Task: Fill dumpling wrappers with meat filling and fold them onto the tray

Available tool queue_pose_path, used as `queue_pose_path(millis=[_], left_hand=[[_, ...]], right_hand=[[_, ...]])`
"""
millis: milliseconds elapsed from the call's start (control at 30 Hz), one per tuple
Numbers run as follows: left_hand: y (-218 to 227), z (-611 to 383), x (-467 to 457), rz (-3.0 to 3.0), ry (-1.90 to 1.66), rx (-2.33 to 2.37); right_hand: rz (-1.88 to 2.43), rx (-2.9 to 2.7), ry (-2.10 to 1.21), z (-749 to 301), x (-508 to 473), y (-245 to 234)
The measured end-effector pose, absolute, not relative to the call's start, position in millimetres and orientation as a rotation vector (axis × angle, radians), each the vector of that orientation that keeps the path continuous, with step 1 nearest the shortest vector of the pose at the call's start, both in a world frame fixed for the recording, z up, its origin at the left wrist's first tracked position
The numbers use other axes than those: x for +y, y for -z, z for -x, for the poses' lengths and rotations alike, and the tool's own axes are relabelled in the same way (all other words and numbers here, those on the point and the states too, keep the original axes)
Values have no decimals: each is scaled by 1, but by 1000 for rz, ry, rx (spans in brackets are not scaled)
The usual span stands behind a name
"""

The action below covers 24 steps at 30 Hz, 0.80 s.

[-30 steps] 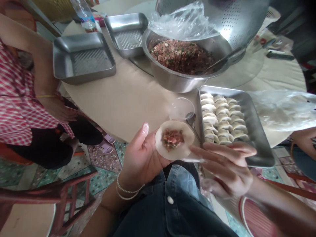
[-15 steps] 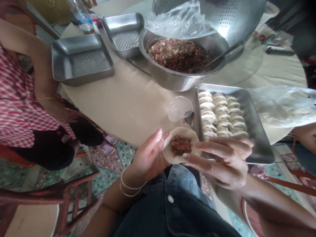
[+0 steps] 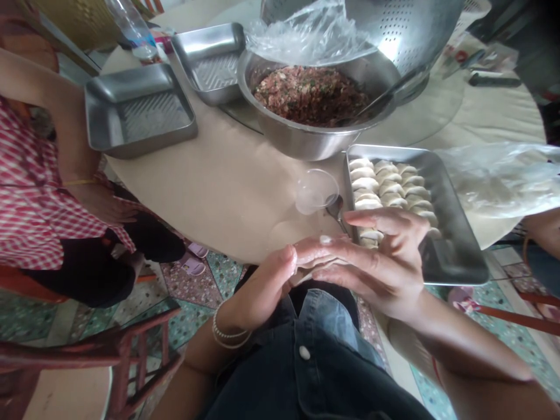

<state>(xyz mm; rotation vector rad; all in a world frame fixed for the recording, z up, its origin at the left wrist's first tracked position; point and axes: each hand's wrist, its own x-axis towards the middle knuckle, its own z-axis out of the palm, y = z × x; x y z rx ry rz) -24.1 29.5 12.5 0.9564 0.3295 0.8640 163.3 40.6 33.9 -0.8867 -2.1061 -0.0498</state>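
Between my two hands is a dumpling (image 3: 321, 268), its pale wrapper folded over so the meat no longer shows. My left hand (image 3: 266, 286) cups it from the left, thumb up against its edge. From the right, my right hand (image 3: 385, 265) presses the wrapper, fingers above and below it; the index finger is raised apart. Much of the dumpling is hidden by the fingers. Just beyond my hands stand a small clear plastic bowl (image 3: 312, 185) and a metal spoon (image 3: 336, 209). A metal tray (image 3: 459, 245) with rows of finished dumplings (image 3: 391, 186) lies to the right.
A large steel bowl (image 3: 301, 143) of minced filling (image 3: 310, 96) stands behind, with a colander (image 3: 420, 35) and plastic film over its back rim. Two steel trays (image 3: 140, 140) sit at the left. A plastic bag (image 3: 503, 181) lies far right. A person in a checked top sits left.
The open wrapper with meat in its middle has been folded over. My right hand has moved left over it, and both hands now close around it.
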Motion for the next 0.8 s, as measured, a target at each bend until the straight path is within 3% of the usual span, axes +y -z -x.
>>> queue_pose_path(millis=[267,500,800], left_hand=[[-20,30,35,-881,-828,370],[-8,-4,20,-496,-1117,336],[-8,-14,8,-722,-1288,329]], right_hand=[[746,-2129,-18,-167,45,-32],[949,-1963,238,-164,39,-40],[1044,-2026,347,-157,34,-38]])
